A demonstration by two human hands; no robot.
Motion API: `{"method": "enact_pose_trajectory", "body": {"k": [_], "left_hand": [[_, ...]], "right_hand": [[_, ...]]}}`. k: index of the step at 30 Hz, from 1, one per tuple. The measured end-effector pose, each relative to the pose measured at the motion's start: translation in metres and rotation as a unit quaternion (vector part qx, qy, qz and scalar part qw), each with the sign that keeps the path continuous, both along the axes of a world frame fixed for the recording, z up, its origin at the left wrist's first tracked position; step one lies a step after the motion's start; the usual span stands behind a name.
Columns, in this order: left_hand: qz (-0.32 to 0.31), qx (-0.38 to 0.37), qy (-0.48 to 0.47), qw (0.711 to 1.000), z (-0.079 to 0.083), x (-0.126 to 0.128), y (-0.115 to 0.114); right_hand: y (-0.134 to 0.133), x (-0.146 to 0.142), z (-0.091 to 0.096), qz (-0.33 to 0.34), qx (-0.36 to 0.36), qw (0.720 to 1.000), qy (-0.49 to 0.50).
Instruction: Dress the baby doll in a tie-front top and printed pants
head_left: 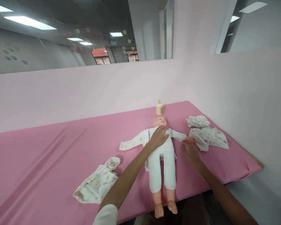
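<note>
A baby doll (163, 153) lies on its back in white clothing, head away from me and bare feet over the near table edge. My left hand (158, 137) rests on the doll's upper chest, fingers stretched out below its chin. At the doll's arm on the right, my right hand (191, 152) has its fingers closed around the doll's small hand (190, 139), which sticks out of a white sleeve (178, 135). To the left a patterned baby top's sleeve (134, 142) is spread flat; part of that top shows beneath the doll's body.
Patterned baby pants or a similar garment (97, 184) lie crumpled at the left. Folded cloths (198, 121) and a loose patterned cloth (210, 137) are on the right. Behind the doll's head stands a cream pump bottle (159, 108). Walls border the pink-covered table (49, 156).
</note>
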State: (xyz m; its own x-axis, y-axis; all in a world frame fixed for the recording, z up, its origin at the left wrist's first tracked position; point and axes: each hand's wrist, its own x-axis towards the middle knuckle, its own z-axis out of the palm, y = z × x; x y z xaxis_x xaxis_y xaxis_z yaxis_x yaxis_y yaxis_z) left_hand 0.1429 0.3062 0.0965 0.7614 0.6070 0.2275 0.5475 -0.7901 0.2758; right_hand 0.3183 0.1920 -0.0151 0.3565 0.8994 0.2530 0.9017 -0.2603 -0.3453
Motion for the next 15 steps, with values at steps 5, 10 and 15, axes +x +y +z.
{"method": "enact_pose_trajectory", "body": {"k": [5, 10, 15], "left_hand": [[-0.085, 0.01, 0.184, 0.979, -0.012, 0.08, 0.024], [-0.053, 0.007, 0.245, 0.968, -0.028, 0.099, 0.04], [-0.035, 0.016, 0.25, 0.968, -0.017, 0.086, 0.05]], "right_hand": [[0.004, 0.012, -0.011, 0.002, -0.039, 0.997, -0.07], [0.029, 0.015, -0.001, 0.006, -0.06, 0.993, -0.097], [0.05, 0.012, 0.001, 0.007, -0.068, 0.991, -0.115]]}}
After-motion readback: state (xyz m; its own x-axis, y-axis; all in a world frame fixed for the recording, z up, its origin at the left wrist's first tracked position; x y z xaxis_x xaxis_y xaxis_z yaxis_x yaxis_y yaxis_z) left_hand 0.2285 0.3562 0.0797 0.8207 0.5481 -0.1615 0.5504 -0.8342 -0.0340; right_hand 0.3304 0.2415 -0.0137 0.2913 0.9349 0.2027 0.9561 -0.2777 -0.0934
